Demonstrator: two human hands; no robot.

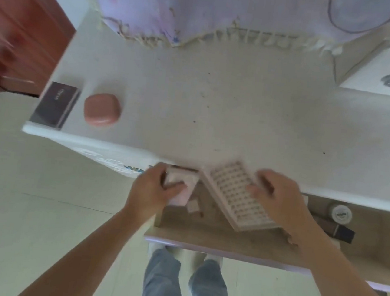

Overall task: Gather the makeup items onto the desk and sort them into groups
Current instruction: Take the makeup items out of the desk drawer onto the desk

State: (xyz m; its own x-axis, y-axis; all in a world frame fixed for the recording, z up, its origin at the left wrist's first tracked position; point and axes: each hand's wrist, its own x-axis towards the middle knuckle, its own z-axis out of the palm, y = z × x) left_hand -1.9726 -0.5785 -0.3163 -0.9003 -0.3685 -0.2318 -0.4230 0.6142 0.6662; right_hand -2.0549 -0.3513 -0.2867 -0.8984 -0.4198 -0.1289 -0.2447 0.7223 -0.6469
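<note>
Left hand is gripping a pale pink squarish case over the left end of the open wooden drawer, just below the white desk front edge. Right hand is holding a flat white tray of lash rows — tilted, far end reaching over the desk's front edge. Dark rectangular box and rounded coral-pink case are sitting at the desk's front-left corner — side by side; white-capped jar and dark tube are lying at the drawer's right end.
</note>
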